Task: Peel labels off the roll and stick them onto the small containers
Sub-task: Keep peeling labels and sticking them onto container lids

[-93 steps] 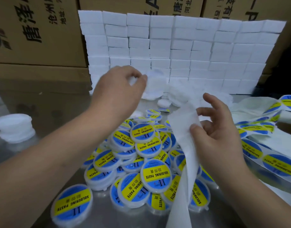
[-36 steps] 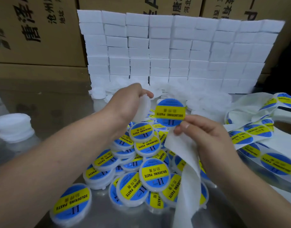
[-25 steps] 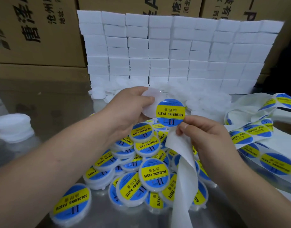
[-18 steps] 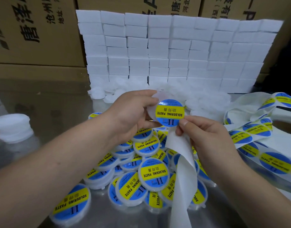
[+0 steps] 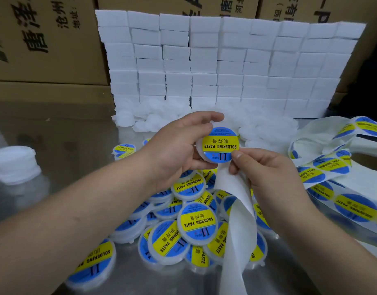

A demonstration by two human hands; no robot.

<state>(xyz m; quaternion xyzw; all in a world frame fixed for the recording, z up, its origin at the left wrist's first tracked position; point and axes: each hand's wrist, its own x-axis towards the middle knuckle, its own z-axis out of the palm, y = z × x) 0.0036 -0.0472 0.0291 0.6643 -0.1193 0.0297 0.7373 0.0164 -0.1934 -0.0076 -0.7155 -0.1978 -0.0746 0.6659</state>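
Blue-and-yellow label (image 5: 220, 144) is being pressed by the right hand (image 5: 266, 167), also pinching the backing strip (image 5: 236, 209), onto a container (image 5: 200, 153) gripped in the left hand (image 5: 179, 145) above the labelled pile (image 5: 197, 224) on the table (image 5: 81, 133), while unlabelled containers (image 5: 266, 126) and roll labels (image 5: 330, 167) are waiting behind.

Your left hand (image 5: 174, 150) grips a white container (image 5: 199, 151), a label (image 5: 220, 145) lying on its face. Your right hand (image 5: 268, 173) pinches the label's lower edge; the backing strip (image 5: 236, 209) hangs beneath it.

Label (image 5: 220, 144) now on the container (image 5: 201, 154)
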